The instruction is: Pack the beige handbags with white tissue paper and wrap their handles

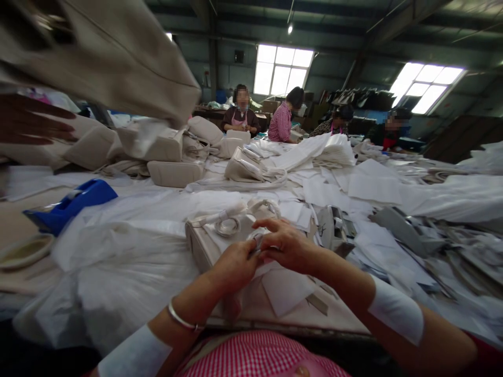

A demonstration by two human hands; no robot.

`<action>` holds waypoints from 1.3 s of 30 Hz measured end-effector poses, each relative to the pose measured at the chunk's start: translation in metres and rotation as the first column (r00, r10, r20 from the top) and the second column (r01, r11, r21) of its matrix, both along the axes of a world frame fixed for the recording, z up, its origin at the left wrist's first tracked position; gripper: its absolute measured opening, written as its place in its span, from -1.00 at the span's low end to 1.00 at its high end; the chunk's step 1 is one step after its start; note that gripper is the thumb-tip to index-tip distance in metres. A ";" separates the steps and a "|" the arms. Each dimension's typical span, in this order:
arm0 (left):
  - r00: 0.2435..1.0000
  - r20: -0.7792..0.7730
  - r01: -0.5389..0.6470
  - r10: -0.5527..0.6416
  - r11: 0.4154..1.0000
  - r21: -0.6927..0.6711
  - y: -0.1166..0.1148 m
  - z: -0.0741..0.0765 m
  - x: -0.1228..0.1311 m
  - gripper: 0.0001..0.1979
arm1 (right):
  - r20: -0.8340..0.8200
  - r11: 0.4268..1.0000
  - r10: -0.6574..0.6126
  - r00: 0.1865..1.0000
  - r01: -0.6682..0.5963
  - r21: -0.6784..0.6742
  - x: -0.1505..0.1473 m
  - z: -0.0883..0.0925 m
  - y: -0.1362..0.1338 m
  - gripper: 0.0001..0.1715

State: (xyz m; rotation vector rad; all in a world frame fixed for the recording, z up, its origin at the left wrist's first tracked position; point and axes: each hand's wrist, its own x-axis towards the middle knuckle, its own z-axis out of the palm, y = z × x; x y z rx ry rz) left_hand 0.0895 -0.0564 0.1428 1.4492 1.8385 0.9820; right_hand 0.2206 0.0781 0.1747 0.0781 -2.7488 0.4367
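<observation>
Pinch of left hand (236, 266) is closed on small pale piece (257, 239), details unclear; right hand (288, 246) is half-curled against it, hold can't be told. Forearms (341, 275) angled inward. Beige bag (204, 247) laid just beneath, coiled strap (228, 226) just beyond.

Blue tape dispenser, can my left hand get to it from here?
Probably, with a stretch: the left hand is busy over the pale bag, but only that bag's edge and low, crumpled plastic seem to lie between it and the blue tape dispenser.
</observation>
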 end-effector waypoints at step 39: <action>0.998 -0.052 -0.039 0.036 0.998 -0.056 -0.001 -0.002 0.010 -0.67 | 0.139 0.939 0.138 0.981 -0.085 -0.334 0.029 0.005 0.015 -0.75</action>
